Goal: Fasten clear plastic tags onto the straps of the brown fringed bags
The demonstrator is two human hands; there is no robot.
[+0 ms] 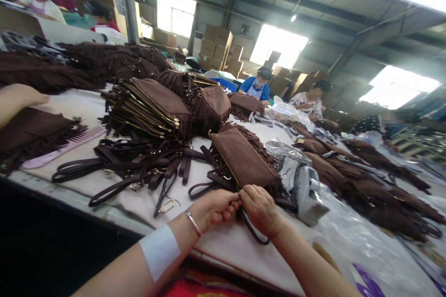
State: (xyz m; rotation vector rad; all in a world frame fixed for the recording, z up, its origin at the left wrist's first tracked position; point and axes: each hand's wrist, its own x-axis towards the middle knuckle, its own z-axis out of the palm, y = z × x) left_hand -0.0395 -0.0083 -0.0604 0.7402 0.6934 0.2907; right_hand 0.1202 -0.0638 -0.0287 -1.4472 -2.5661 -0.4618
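A brown fringed pouch (244, 155) with a gold zipper edge lies on the table in front of me. At its near corner my left hand (221, 206) and my right hand (259, 206) meet, both with fingers pinched. Between them is a small part, mostly hidden by the fingers, and a dark strap (256, 232) hangs below. My left wrist carries a silver bangle and a pale patch. Left of the hands lies a heap of dark wrist straps (139, 164) with gold rings. Behind it sits a stack of zipped fringed pouches (149, 106).
A pink comb (66, 148) lies at the left beside another fringed pouch (31, 134), near another person's hand (22, 100). Clear plastic bags (351, 227) and more brown pouches (369, 190) spread to the right. Several people sit farther back.
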